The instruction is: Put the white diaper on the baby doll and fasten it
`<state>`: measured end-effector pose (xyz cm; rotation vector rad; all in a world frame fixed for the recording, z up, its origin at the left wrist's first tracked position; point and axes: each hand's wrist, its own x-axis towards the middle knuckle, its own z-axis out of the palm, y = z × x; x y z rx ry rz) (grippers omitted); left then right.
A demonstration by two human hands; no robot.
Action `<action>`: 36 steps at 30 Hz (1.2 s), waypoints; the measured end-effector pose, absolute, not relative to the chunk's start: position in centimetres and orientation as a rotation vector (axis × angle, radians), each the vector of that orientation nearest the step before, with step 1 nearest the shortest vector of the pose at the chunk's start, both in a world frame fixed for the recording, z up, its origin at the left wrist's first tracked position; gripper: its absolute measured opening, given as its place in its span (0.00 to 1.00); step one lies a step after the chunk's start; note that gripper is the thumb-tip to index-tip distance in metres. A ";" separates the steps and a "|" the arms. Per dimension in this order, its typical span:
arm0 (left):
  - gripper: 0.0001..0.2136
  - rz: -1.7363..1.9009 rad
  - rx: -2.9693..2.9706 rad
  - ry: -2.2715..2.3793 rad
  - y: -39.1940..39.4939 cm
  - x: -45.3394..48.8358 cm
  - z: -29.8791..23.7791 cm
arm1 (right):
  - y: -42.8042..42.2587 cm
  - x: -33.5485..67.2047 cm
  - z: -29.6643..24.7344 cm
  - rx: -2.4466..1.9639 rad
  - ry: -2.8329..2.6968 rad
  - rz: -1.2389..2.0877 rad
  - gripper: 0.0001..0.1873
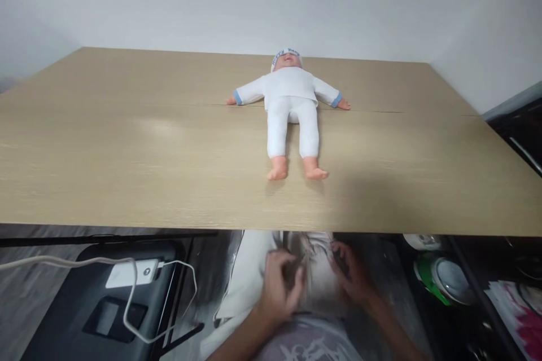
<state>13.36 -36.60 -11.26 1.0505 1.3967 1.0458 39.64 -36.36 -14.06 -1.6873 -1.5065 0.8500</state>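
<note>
Doll (290, 83) and hands are well apart: your left hand (277, 289) is low over your lap, loosely curled, with a gap between thumb and forefinger and nothing seen in it. Your right hand (352, 277), beside it, is blurred, its fingers bent; I cannot tell whether it grips anything. Your trousers (248, 273) lie beneath both. Further out comes the near edge of the table (127, 180), so any reach over it calls for lifting your hands clear first. On the tabletop the doll lies on its back, arms spread, feet toward you, cap (277, 59) near the far edge. Broad support under trunk and head would likely serve better than pulling an arm. Mind the white cable (42, 260) off to your left.
</note>
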 end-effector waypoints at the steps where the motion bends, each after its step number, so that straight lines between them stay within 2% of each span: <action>1: 0.21 1.017 1.018 1.434 -37.2 13.5 -12.4 | -36.7 39.8 -15.2 -1.772 -1.372 0.906 0.19; 5: 0.28 0.921 0.877 1.442 -36.9 14.7 -16.0 | -37.0 39.7 -17.6 -1.849 -1.130 1.185 0.35; 10: 0.31 0.847 0.680 1.406 -34.3 17.8 -17.9 | -35.9 38.1 -17.6 -1.731 -1.105 1.354 0.39; 14: 0.32 0.792 0.635 1.288 -33.6 18.4 -16.4 | -35.4 36.7 -16.4 -1.632 -1.077 1.491 0.39; 19: 0.34 0.817 0.631 1.176 -37.5 16.7 -10.6 | -39.4 36.2 -11.4 -1.507 -1.056 1.580 0.36; 23: 0.24 0.874 0.781 1.116 -42.5 14.6 -4.8 | -45.0 36.7 -6.4 -1.539 -1.006 1.448 0.30; 25: 0.23 0.928 0.809 1.142 -43.9 14.0 -2.6 | -46.2 36.6 -4.5 -1.495 -1.009 1.439 0.29; 29: 0.23 1.042 0.707 1.200 -42.9 13.7 -0.6 | -44.0 34.9 -2.2 -1.351 -1.107 1.557 0.29; 36: 0.25 1.115 0.670 1.152 -38.3 13.0 -0.7 | -38.1 31.8 -1.8 -1.293 -1.066 1.536 0.32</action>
